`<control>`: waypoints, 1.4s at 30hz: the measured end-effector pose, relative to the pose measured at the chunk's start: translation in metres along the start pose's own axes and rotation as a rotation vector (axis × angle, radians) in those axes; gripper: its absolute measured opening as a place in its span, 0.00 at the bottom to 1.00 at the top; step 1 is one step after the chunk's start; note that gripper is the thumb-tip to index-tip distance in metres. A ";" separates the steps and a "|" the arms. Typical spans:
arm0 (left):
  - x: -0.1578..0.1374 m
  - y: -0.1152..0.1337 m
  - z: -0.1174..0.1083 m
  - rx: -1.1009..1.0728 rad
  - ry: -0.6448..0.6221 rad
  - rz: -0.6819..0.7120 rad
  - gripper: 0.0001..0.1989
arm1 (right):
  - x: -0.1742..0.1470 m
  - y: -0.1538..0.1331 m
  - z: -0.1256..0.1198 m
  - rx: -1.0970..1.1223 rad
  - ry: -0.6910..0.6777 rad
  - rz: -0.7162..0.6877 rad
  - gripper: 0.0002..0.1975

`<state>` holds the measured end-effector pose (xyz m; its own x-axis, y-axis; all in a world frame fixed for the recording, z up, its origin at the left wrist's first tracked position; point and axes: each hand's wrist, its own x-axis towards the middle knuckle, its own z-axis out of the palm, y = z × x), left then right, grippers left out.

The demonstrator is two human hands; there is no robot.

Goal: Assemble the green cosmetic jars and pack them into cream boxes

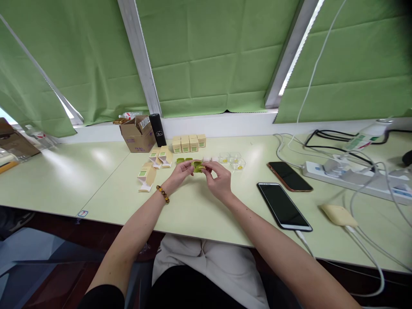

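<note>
Above the table, my left hand [180,173] pinches a small green square container [196,165] at its left side. The fingers of my right hand [219,179] close on the container's right side; a small yellowish bit shows by the fingertips, too small to name. Just behind my left fingers lie more small green containers [184,160]. Several clear plastic cups with yellow marks [232,159] stand beyond my right hand. Left of my hands are open cream boxes [146,175] with flaps out, and behind them a row of closed cream boxes [188,144].
A cardboard box [139,136] and a black cylinder [157,130] stand at the back left. To the right lie a white-framed phone [283,206], a dark phone [289,176], a power strip [354,180], a yellow charger [338,214], loose cables and a white bottle [370,134].
</note>
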<state>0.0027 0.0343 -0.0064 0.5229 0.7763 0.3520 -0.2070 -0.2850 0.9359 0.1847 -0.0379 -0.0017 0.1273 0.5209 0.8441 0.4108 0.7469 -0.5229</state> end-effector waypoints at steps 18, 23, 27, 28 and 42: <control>-0.004 0.005 0.001 0.041 -0.082 -0.001 0.31 | 0.001 0.004 -0.005 -0.135 -0.017 -0.213 0.10; -0.003 0.002 0.001 0.038 -0.087 -0.010 0.31 | 0.001 0.006 -0.004 -0.133 -0.046 -0.254 0.11; -0.004 0.003 0.001 0.022 -0.094 -0.016 0.31 | 0.001 0.005 -0.004 -0.199 -0.064 -0.262 0.10; -0.004 0.003 0.001 0.021 -0.095 -0.016 0.32 | 0.001 0.004 -0.005 -0.226 -0.059 -0.258 0.09; -0.003 0.005 0.005 -0.035 -0.130 -0.014 0.32 | 0.001 0.003 -0.005 -0.363 -0.089 -0.236 0.09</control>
<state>0.0046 0.0274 -0.0027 0.6285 0.6998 0.3395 -0.2261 -0.2532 0.9406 0.1904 -0.0376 -0.0020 -0.0800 0.3991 0.9134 0.7117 0.6644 -0.2280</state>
